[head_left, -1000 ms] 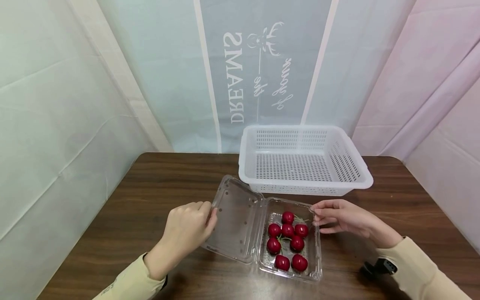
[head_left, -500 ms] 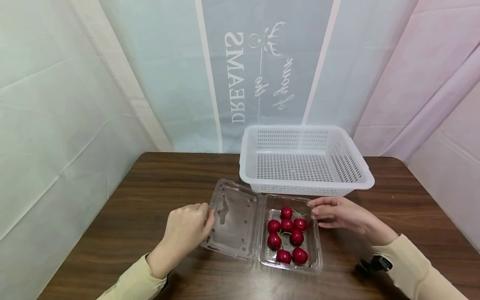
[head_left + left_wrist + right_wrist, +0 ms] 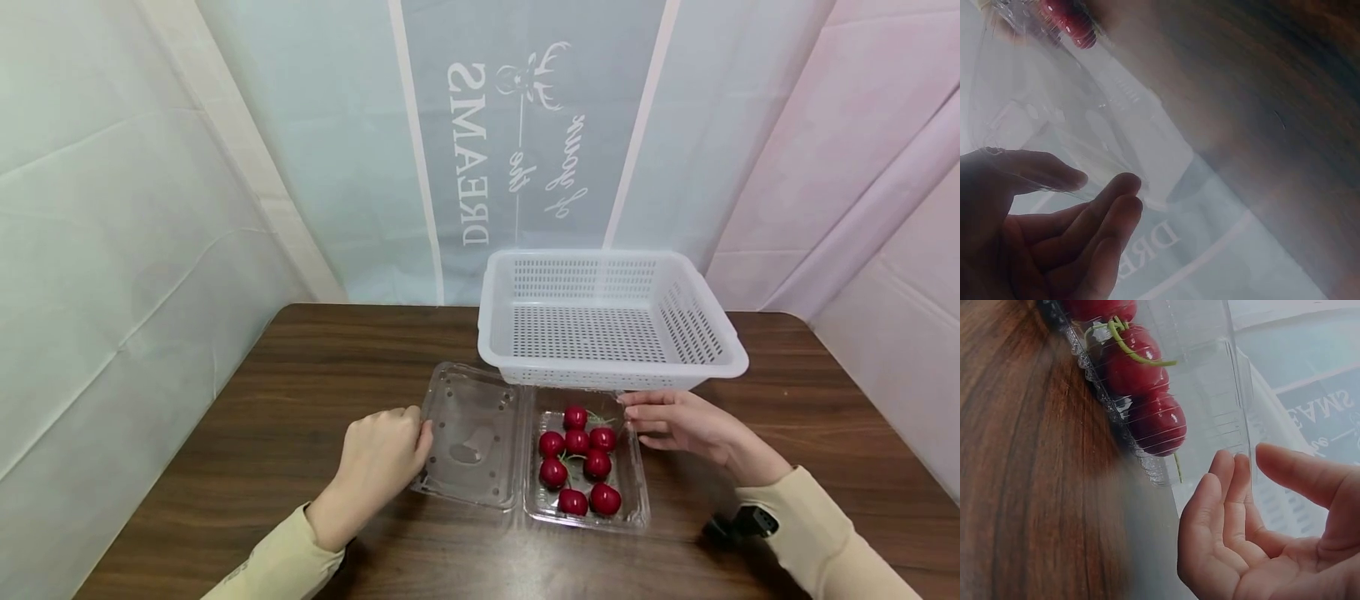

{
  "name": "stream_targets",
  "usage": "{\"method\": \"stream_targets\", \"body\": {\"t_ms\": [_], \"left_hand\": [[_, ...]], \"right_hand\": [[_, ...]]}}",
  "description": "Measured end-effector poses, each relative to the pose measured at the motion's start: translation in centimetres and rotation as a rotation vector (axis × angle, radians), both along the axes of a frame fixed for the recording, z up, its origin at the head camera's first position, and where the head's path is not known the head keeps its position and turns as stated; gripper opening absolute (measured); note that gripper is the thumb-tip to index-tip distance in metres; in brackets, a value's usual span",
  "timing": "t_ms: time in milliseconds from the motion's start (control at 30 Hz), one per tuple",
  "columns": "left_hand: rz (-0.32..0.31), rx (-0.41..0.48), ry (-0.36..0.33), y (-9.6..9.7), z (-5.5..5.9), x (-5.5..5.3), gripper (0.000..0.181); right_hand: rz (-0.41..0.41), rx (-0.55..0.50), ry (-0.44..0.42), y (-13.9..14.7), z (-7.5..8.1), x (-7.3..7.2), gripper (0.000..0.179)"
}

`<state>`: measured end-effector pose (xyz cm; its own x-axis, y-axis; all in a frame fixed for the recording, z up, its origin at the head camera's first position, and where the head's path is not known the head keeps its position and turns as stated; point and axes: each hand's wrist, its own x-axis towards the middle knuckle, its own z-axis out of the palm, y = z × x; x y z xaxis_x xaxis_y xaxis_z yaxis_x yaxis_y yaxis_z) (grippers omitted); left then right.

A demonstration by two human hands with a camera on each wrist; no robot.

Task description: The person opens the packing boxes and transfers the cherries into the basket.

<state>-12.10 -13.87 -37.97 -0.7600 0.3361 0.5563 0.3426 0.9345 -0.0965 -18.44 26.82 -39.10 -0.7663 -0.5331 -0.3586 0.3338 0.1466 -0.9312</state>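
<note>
Brown wood-grain table [image 3: 315,392] under everything, we note first. White mesh basket [image 3: 600,375] next in size, at the table's far side, long axis running left to right; its inside shows nothing but mesh. Just in front of it we have the clear plastic box [image 3: 630,483], its far edge right up by the basket's near wall; touching or not, we can't tell. Its lid [image 3: 472,433] is folded out to the left, hinge side running away from the person, so box and lid together span left-right, roughly parallel to the basket. Key relation as we judge it: basket directly beyond the box, same side as the right hand [image 3: 697,429], which sits at the box's far right corner and is nearer both basket and fruit. Grip there: thumb and fingertips on either side of the box's rim, a light pinch, we'd say, the palm holding nothing. Left hand [image 3: 382,454] pinches the lid's outer left edge between thumb and fingers, with the whole lid between it and the fruit. Red cherries [image 3: 577,442], eight by our count, lie inside the box, all to the left of the right fingertips, most of them closer to the person. Smallest: thin green stems [image 3: 1132,355], some curling over the cherries.
</note>
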Motion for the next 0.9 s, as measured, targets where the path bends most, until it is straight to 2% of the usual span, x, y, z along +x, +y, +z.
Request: {"method": "stream_targets", "body": {"t_ms": [100,400,767,900], "left_hand": [[0.010,0.005,-0.014,0.1,-0.1,-0.2,0.041],[0.029,0.014,-0.040,0.3,-0.7,-0.6,0.037],[0.035,-0.071,-0.115,0.7,-1.6,-0.7,0.046],[0.054,-0.074,-0.177,0.9,-1.9,-0.8,0.046]], "right_hand": [[-0.016,-0.003,-0.008,0.0,0.0,-0.2,0.027],[-0.025,-0.024,-0.015,0.0,-0.5,-1.0,0.052],[-0.033,-0.108,-0.023,-0.1,-0.7,-1.2,0.056],[-0.044,-0.105,-0.023,-0.2,-0.8,-1.2,0.056]]}}
